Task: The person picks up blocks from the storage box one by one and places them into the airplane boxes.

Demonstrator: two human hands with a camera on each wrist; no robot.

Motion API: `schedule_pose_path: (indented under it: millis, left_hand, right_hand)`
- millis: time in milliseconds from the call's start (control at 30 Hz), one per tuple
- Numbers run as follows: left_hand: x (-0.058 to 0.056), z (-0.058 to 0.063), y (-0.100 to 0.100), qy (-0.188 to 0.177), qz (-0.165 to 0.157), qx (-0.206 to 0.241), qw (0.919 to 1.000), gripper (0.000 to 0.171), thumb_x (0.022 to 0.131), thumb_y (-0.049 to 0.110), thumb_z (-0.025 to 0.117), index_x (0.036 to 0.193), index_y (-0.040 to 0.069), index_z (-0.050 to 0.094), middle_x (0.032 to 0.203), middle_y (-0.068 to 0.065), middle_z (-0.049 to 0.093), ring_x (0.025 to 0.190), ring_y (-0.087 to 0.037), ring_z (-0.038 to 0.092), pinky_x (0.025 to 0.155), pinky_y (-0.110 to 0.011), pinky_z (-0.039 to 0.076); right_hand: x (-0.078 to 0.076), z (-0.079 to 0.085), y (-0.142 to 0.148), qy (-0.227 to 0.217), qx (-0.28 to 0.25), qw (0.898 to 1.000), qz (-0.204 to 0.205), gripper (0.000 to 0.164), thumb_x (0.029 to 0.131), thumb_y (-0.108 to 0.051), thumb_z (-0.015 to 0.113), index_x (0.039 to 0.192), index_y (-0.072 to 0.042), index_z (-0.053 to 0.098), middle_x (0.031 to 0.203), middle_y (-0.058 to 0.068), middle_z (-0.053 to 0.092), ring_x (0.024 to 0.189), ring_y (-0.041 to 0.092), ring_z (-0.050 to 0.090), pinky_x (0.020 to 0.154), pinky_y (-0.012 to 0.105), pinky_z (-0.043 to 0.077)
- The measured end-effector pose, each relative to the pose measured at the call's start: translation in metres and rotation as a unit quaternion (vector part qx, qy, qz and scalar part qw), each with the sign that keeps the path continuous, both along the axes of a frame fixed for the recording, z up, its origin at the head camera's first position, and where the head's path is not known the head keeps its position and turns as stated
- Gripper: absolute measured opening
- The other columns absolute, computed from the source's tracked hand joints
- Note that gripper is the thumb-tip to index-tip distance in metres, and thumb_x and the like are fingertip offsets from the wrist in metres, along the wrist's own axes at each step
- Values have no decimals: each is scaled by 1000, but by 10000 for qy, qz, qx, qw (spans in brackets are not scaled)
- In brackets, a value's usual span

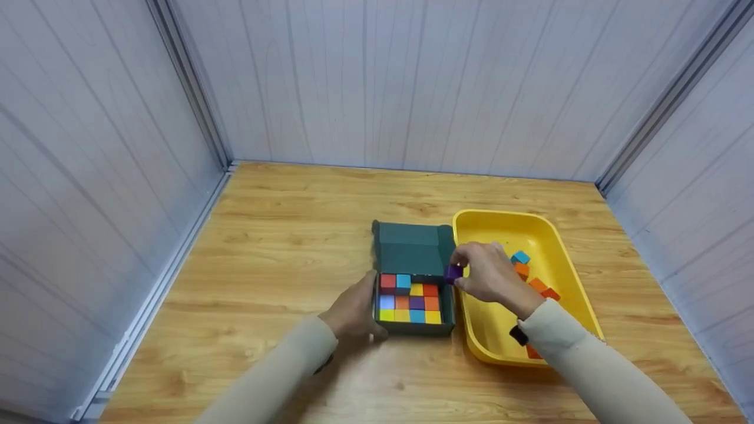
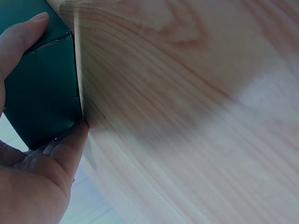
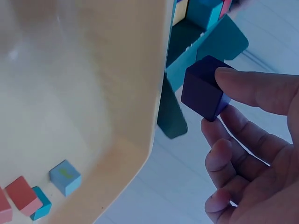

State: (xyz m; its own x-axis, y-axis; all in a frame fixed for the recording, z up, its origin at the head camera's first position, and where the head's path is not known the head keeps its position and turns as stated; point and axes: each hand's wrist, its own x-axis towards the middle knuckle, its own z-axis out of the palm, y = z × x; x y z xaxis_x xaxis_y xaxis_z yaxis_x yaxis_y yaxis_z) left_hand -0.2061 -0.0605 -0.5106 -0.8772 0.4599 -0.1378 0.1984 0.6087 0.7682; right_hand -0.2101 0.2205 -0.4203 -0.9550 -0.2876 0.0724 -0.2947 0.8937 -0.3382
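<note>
My right hand (image 1: 486, 272) pinches a purple cube (image 1: 453, 274) between thumb and fingertips, above the right edge of an open dark green box (image 1: 417, 328). In the right wrist view the thumb lies on the purple cube (image 3: 201, 93), and the other fingers curl below it. My left hand (image 1: 353, 306) holds the box at its left side. The left wrist view shows the thumb on one face of the green box (image 2: 46, 95) and fingers against another. Coloured cubes (image 1: 416, 302) sit in rows inside the box, with a dark gap at its back right.
A yellow tray (image 1: 492, 324) stands right beside the box. Loose cubes lie in it, among them a blue cube (image 1: 520, 257), orange ones (image 1: 537, 285) and a dark one (image 1: 518, 335). The box's lid (image 1: 409, 250) lies folded back. Pale panels (image 1: 389, 82) enclose the wooden table (image 1: 283, 235).
</note>
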Motion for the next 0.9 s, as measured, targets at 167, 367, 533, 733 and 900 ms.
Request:
schedule_pose_path:
  millis: [167, 367, 533, 733, 900]
  left_hand:
    - [0, 0, 0, 50, -21, -13, 10000, 114, 60, 9, 100, 150, 20, 32, 138, 1, 55, 124, -19, 52, 115, -43, 38]
    - [-1, -2, -2, 194, -130, 29, 9997, 115, 60, 13, 101, 151, 18, 31, 137, 2, 56, 122, -20, 52, 114, -44, 41]
    - [-1, -3, -2, 202, -139, 96, 9997, 118, 59, 12, 101, 153, 18, 31, 139, 2, 55, 125, -20, 52, 115, -45, 39]
    - [-1, -4, -3, 247, -158, 103, 9995, 115, 58, 11, 101, 151, 18, 32, 137, 1, 57, 124, -20, 53, 115, -45, 39]
    - [-1, -3, -2, 208, -140, 66, 9997, 112, 60, 11, 100, 149, 19, 33, 137, 1, 57, 123, -19, 53, 115, -45, 39]
  right_hand:
    - [-2, -6, -18, -82, 293, 9995, 129, 19, 80, -17, 89, 91, -15, 74, 86, -4, 70, 82, 21, 60, 83, 42, 38]
    - [-5, -13, -37, -6, 648, 9972, 374, 18, 80, -17, 88, 92, -13, 74, 89, 1, 70, 83, 22, 58, 75, 37, 34]
    - [-8, -15, -52, -60, 896, 9952, 392, 18, 81, -16, 87, 92, -12, 74, 89, 2, 69, 87, 25, 57, 78, 38, 37]
    - [-13, -23, -66, -227, 1257, 9916, 218, 18, 81, -13, 84, 97, -11, 76, 90, 2, 67, 87, 23, 55, 78, 38, 36]
    - [-16, -30, -73, -408, 1335, 9900, 189, 21, 85, -14, 83, 104, -10, 76, 94, 3, 68, 88, 23, 53, 79, 38, 37]
